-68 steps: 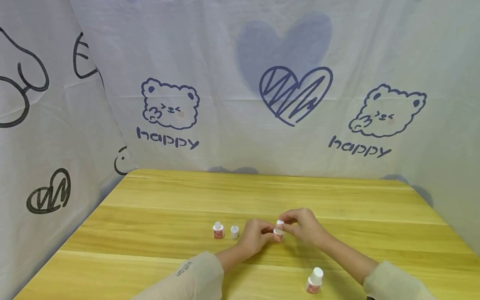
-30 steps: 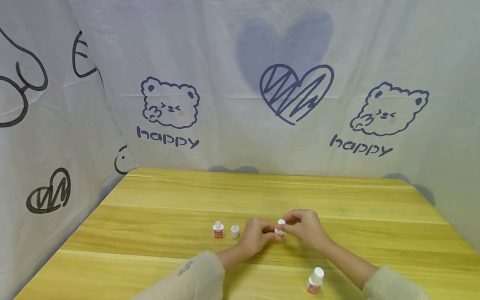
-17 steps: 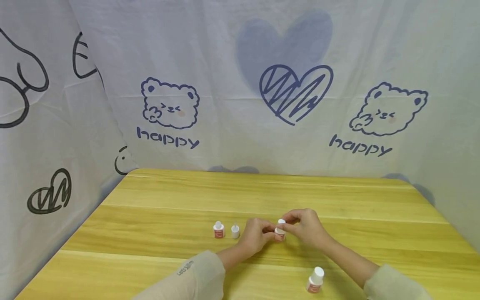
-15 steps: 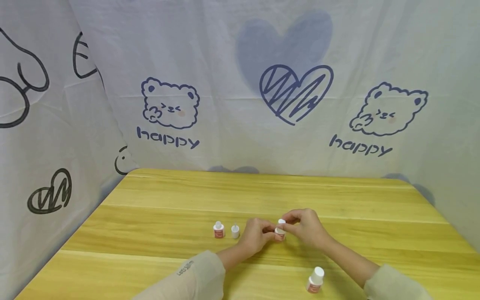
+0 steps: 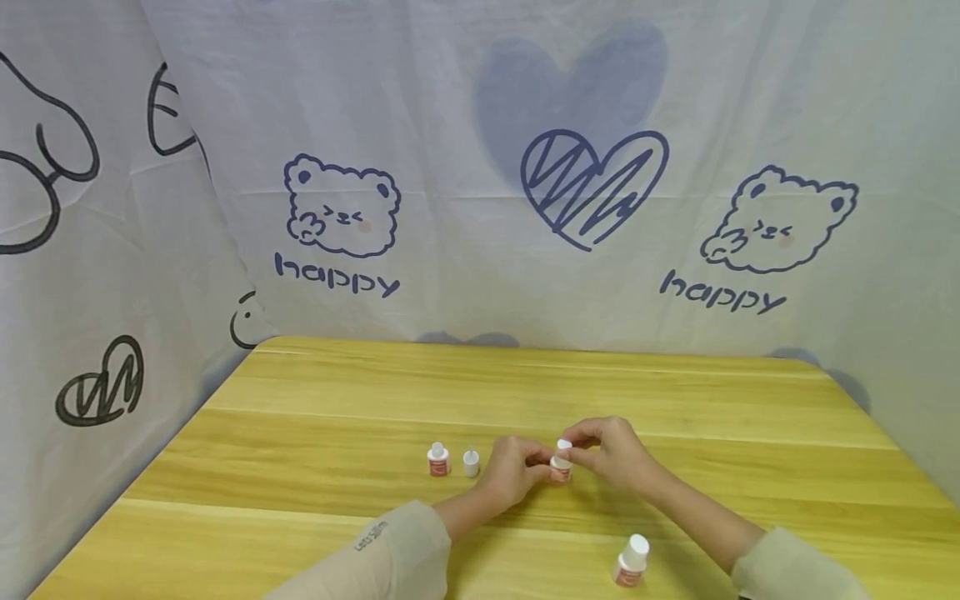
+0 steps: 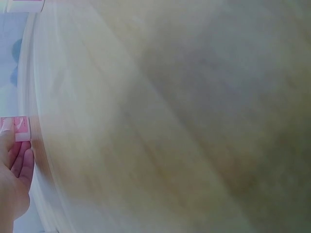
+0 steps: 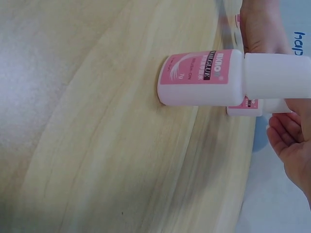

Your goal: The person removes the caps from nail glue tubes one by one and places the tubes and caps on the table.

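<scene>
Near the middle of the table, my left hand (image 5: 510, 473) grips the pink-labelled body of a small nail glue bottle (image 5: 560, 472), which stands upright. From the other side my right hand (image 5: 611, 450) pinches its white cap (image 5: 564, 447) between thumb and fingers. The left wrist view shows the same bottle (image 6: 22, 128) at the fingertips. In the right wrist view it (image 7: 243, 110) is partly hidden behind a nearer capped bottle (image 7: 199, 77), whose label reads nail glue, brush-on, 7g.
Left of my left hand stands an uncapped glue bottle (image 5: 438, 462). Beside it a white cap (image 5: 471, 464) sits upside down, its thin brush pointing up. The capped bottle (image 5: 631, 562) stands nearer, below my right forearm. A printed cloth (image 5: 465, 250) hangs behind the wooden table (image 5: 337, 392).
The held bottle and both hands have shifted very slightly right over the last two seconds. My left hand keeps its grip on the body, my right its pinch on the cap.
</scene>
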### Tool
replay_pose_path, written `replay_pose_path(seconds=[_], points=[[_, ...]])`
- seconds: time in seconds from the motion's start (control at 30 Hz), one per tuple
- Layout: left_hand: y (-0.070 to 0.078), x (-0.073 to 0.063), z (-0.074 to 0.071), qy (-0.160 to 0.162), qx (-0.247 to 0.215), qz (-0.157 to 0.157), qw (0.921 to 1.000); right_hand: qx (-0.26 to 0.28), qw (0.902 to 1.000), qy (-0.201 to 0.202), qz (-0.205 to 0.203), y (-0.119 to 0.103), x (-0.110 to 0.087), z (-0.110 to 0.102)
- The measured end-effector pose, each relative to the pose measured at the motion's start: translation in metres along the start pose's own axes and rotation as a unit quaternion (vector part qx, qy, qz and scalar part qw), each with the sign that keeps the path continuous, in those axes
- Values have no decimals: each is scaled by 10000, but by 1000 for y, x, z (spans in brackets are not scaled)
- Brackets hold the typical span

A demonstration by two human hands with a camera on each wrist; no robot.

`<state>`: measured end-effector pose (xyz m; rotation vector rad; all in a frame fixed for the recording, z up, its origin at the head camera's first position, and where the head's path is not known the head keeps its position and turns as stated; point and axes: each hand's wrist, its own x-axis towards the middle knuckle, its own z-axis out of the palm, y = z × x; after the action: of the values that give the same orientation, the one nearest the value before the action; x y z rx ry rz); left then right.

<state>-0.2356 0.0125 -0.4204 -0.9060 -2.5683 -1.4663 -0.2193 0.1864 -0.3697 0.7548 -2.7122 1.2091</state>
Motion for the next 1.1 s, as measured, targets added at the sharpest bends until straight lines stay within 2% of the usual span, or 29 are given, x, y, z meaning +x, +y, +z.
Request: replay_pose_path(seconds=[0.27,0.5,0.8,1.1], points=[[-1,0,0,-8,92,-38,9999,-10,10000,-60,-50,1,1,0],[-2,0,-1,82,199,40,9998,149,9991,356,147,3,-2,7],[-2,0,0,116,242,115,9996,60,9959,810,392,1,-4,12],[0,0,-1,15,80,-26,10000,-125,9971,713,242,1,-3,11]])
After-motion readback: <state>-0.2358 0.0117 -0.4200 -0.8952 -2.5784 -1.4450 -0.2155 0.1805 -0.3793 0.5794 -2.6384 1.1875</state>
